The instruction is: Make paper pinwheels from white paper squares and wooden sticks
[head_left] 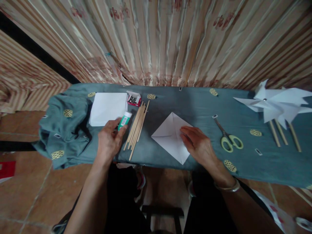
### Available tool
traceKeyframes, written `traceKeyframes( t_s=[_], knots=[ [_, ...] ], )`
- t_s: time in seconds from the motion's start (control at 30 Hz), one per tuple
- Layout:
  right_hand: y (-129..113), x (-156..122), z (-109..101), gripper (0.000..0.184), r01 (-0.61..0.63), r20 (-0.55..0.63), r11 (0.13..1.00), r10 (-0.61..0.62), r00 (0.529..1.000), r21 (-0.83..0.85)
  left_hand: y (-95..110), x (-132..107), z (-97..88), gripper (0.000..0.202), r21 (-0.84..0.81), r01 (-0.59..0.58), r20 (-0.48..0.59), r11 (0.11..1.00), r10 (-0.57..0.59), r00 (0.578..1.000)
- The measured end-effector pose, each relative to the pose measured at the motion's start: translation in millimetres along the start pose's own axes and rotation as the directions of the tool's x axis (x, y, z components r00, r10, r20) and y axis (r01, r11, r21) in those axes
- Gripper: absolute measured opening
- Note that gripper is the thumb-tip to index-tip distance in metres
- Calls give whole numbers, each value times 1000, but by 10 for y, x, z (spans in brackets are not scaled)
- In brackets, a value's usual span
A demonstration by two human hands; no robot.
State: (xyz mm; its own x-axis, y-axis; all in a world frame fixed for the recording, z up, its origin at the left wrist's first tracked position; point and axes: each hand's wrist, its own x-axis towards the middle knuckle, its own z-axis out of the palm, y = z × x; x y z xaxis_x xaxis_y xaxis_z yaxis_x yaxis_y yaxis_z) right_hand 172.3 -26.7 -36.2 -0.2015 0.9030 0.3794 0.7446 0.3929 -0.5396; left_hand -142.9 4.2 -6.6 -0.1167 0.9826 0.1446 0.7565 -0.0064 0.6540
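Observation:
My left hand (110, 138) grips a green and white glue stick (124, 120) between thumb and fingers, just left of a bundle of wooden sticks (136, 126). In front of me lies a square of white paper (168, 131), turned like a diamond, with crease lines and cuts running in from its corners. My right hand (198, 143) rests on the paper's right side, fingers bent and close together; the fingertips touch the sheet, and whether they pinch its edge cannot be made out.
A stack of white paper (108, 107) and a small red box of metal pins (134, 98) stand at the back left. Green-handled scissors (227, 136) lie right of my hand. Several paper pinwheels (275, 102) on sticks lie far right on the green cloth (204, 107). A curtain (156, 42) hangs behind.

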Motion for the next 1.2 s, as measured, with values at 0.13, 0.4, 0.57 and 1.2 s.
traceKeyframes(
  t_s=[0.13, 0.4, 0.57, 1.2],
  knots=[
    [-89, 35, -57, 23, -241, 19, 924, 246, 969, 296, 465, -171, 276, 51, -490, 230, 326, 841, -68, 943],
    [-222, 43, -85, 39, -592, 506, 219, 343, 791, 776, 990, -537, 795, 58, -611, 557, 727, 563, 119, 677],
    [-169, 11, -130, 32, -610, 509, 153, 416, 754, 778, 1008, -541, 903, 55, -620, 519, 703, 589, 123, 700],
    [78, 100, -340, 27, -557, 423, 31, 617, 664, 830, 1012, -429, 1005, 47, -614, 495, 691, 615, 115, 714]
  ],
)
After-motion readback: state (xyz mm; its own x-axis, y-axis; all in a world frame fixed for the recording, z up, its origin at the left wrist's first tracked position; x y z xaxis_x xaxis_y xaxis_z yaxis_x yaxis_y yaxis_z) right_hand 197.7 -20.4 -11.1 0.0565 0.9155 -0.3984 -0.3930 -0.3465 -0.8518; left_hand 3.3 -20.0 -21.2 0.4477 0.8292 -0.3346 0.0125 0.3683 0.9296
